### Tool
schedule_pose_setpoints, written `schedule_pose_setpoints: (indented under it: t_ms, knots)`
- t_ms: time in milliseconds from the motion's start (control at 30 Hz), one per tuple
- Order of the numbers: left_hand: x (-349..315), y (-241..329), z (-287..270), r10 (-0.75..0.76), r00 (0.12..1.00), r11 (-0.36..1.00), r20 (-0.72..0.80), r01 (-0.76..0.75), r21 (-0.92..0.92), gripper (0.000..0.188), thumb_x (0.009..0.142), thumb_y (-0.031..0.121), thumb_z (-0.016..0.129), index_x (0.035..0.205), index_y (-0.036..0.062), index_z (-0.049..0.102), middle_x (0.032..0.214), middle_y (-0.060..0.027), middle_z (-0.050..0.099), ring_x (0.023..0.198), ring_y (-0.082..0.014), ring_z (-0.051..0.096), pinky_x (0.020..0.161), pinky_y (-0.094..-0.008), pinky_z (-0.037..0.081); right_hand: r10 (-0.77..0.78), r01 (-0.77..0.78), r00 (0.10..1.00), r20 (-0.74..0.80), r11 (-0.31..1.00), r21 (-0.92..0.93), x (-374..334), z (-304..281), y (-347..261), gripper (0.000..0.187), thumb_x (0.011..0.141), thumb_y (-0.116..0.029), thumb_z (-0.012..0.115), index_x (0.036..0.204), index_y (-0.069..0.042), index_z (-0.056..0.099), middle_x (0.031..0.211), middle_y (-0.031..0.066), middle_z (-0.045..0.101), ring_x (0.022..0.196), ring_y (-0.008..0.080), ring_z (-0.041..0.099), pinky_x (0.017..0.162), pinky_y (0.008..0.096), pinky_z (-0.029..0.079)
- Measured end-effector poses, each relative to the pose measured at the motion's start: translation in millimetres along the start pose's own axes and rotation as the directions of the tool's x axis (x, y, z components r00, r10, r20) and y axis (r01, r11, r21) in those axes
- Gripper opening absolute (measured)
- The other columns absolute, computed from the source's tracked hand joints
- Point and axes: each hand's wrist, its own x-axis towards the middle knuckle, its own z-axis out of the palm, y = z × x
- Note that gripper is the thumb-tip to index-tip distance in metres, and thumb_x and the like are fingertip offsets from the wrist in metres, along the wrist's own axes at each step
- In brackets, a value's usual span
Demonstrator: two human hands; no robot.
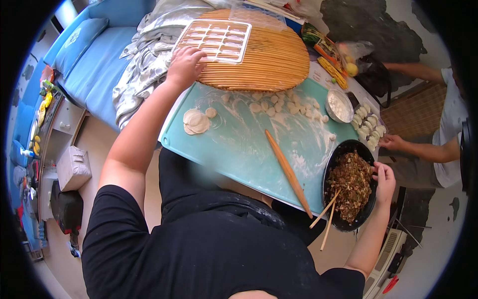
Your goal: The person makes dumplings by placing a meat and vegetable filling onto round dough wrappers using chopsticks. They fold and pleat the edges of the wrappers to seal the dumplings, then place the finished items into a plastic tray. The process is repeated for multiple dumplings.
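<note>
Fingers spread, left hand (185, 67) meets the far clear plastic tray (219, 40); right hand (385, 184), pinch unclear, touches the near black round bowl (367, 211); bumping could tip it.

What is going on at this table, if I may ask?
The person's left hand is at the edge of a clear plastic tray on a round slatted mat, while the right hand holds the rim of a black bowl of chopped filling with chopsticks in it. A rolling pin and dough rounds lie on a green board. A co-worker's hand is beside shaped dumplings on the right.
</note>
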Motion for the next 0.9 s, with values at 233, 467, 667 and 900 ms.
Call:
schedule_pose_setpoints:
  t_ms: [233,467,667,900]
  knots:
    - [-13.3,86.1,2.8,0.257,0.955,0.922,-0.147,-0.288,-0.258,0.012,0.078,0.013,0.062,0.088,0.0088,0.058,0.092,-0.0044,0.060,0.092,-0.0242,0.055,0.085,-0.0344,0.041,-0.192,0.192,0.981,-0.011,0.981,0.011,-116.7,14.0,-24.0,0.016,0.092,-0.012,0.047,0.097,-0.001,0.057,0.108,0.0099,0.058,0.095,0.0157,0.057,0.078,0.0256,0.045]
    - [-17.7,102.5,-12.3,0.234,0.908,0.890,-0.346,-0.344,-0.300,0.024,0.073,0.012,0.070,0.094,0.0052,0.062,0.095,-0.0054,0.063,0.086,-0.0229,0.059,0.074,-0.0326,0.048,-0.078,0.086,0.975,-0.208,0.996,0.031,-169.9,24.4,-18.4,0.016,0.090,-0.008,0.048,0.100,-0.001,0.058,0.110,0.0112,0.058,0.099,0.0172,0.055,0.083,0.0280,0.043]
    - [-105.5,36.9,0.6,-0.205,0.972,0.796,0.111,0.232,-0.559,0.014,0.081,0.011,0.062,0.091,0.0008,0.062,0.092,-0.0106,0.061,0.084,-0.0200,0.058,0.071,-0.0285,0.046,-0.297,0.179,0.950,-0.099,0.776,-0.605,-202.6,31.0,1.0,0.037,0.078,-0.001,0.055,0.115,-0.005,0.052,0.122,0.0114,0.052,0.112,0.0277,0.049,0.095,0.0370,0.038]
    - [-121.6,13.6,37.5,-0.365,0.773,0.885,0.519,0.461,-0.063,0.063,0.064,0.039,0.075,0.110,-0.0003,0.057,0.103,-0.0189,0.059,0.096,-0.0292,0.057,0.083,-0.0345,0.046,-0.301,0.343,0.937,0.179,0.682,-0.646,-193.8,61.6,-13.7,0.077,0.064,-0.002,0.070,0.132,-0.013,0.036,0.139,0.0100,0.034,0.129,0.0325,0.030,0.105,0.0428,0.027]
